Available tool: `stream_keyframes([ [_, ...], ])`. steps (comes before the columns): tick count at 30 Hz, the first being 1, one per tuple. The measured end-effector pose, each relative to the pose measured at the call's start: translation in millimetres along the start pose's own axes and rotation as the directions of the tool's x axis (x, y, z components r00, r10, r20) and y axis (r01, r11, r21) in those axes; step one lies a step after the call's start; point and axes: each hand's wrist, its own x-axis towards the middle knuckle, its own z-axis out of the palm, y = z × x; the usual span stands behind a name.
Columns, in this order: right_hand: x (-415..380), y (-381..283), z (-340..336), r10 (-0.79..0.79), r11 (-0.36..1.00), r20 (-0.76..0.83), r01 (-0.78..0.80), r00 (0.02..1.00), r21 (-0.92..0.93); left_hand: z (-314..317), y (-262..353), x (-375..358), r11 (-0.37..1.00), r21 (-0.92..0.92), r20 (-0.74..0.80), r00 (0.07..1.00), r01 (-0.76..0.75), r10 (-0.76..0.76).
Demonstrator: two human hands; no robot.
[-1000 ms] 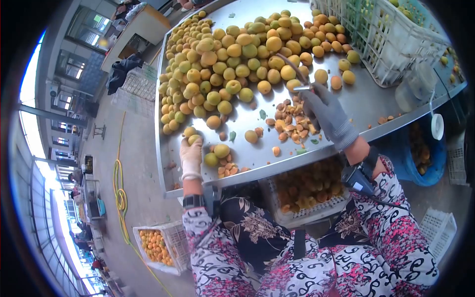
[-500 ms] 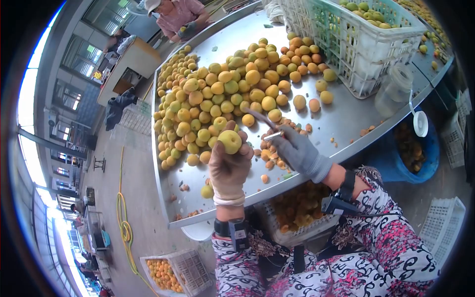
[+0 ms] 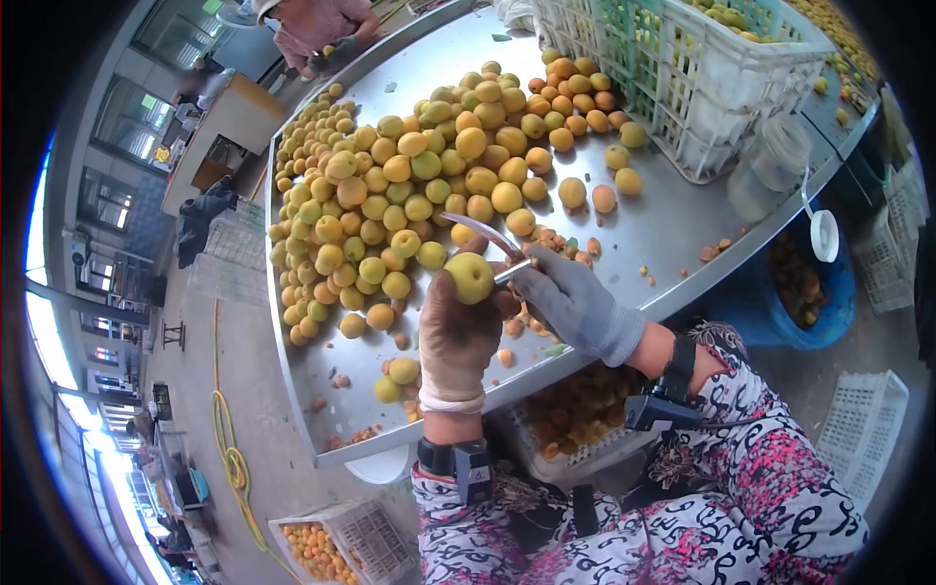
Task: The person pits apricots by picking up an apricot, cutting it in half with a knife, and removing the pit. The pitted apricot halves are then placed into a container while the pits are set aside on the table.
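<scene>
My left hand (image 3: 456, 341), in a stained glove, holds a yellow-green fruit (image 3: 469, 279) up between thumb and fingers. Closed around the handle of a curved knife (image 3: 485, 234) is my right hand (image 3: 575, 304), in a grey glove. A metal tube end (image 3: 512, 272) beside the knife points at the fruit's right side; whether it touches is hard to tell. Behind both hands a large heap of yellow and orange fruit (image 3: 390, 185) lies on the metal table (image 3: 663, 244). Cut fruit pieces (image 3: 561, 242) lie just beyond my right hand.
A white and green crate (image 3: 697, 88) stands at the table's far right, beside a clear jar (image 3: 770, 166). Below the edge are a blue bucket (image 3: 838, 292) and a crate of cut fruit (image 3: 570, 414). Across the table is a person (image 3: 322, 34) handling fruit.
The tool in my right hand has come closer to the fruit in my left hand. The view has shifted, and the table scene sits further left.
</scene>
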Motion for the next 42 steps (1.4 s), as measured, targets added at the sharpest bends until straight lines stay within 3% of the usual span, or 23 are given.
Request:
stream_keyframes([
  [1, -2.4, -4.4, 2.2, 0.0, 0.992, -0.015, 0.002, 1.0, 0.128, 3.4, -3.8, -0.5, 0.998, 0.065, 0.005, 1.0, -0.007, 0.007],
  [3, -2.3, -4.2, 1.5, 0.016, 0.994, -0.013, -0.014, 1.0, 0.111, 6.2, -8.7, -2.7, 0.98, 0.192, -0.033, 0.998, -0.046, 0.054],
  [7, -2.3, -1.0, -0.5, 0.008, 0.998, -0.013, -0.007, 1.0, 0.069, 3.8, -9.7, -3.9, 0.982, 0.19, -0.069, 0.997, -0.007, 0.021],
  [8, -2.5, 0.2, -0.5, 0.01, 0.997, -0.013, -0.009, 1.0, 0.07, 8.1, -10.5, -4.7, 0.966, 0.259, -0.105, 0.993, -0.02, 0.048],
  [13, -0.4, 11.5, -0.7, -0.106, 0.986, -0.035, 0.1, 0.994, -0.136, 3.7, -10.4, -5.9, 0.929, 0.371, -0.185, 0.98, 0.007, 0.067],
  [18, 0.5, 9.7, -3.1, -0.052, 0.969, 0.011, 0.053, 0.999, -0.243, 7.0, -9.4, -8.3, 0.836, 0.547, -0.235, 0.967, 0.047, 0.099],
  [25, -3.0, 5.9, -0.5, -0.008, 0.933, 0.059, 0.028, 0.998, -0.358, 2.3, -9.0, -11.5, 0.869, 0.483, -0.3, 0.953, 0.106, 0.051],
  [30, -7.4, 10.3, 13.1, 0.025, 0.928, 0.015, -0.017, 1.0, -0.373, 2.9, -12.7, -13.6, 0.95, 0.271, -0.365, 0.93, 0.153, -0.046],
  [32, -7.6, 12.6, 18.3, 0.002, 0.935, -0.014, -0.007, 1.0, -0.356, 3.9, -10.9, -13.7, 0.946, 0.284, -0.386, 0.922, 0.154, -0.034],
  [34, -3.3, 10.1, 19.5, 0.079, 0.936, 0.003, -0.073, 0.997, -0.345, 3.9, -11.8, -12.1, 0.941, 0.304, -0.396, 0.918, 0.15, -0.018],
  [36, -0.1, 17.0, 20.6, 0.065, 0.914, -0.011, -0.064, 0.998, -0.401, 2.4, -16.2, -14.0, 0.817, 0.573, -0.375, 0.907, 0.064, 0.192],
  [38, 3.1, 20.9, 20.5, 0.052, 0.888, -0.031, -0.06, 0.998, -0.455, 6.8, -18.6, -15.6, 0.772, 0.635, -0.31, 0.923, 0.021, 0.229],
  [40, 6.5, 21.4, 17.9, -0.049, 0.859, -0.042, 0.021, 0.998, -0.512, 12.0, -25.1, -12.3, 0.673, 0.734, -0.32, 0.828, -0.09, 0.46],
  [42, 17.1, 31.1, 5.4, -0.01, 0.794, -0.076, -0.038, 0.997, -0.606, 21.4, -26.9, -15.1, 0.609, 0.791, -0.302, 0.824, -0.064, 0.479],
])
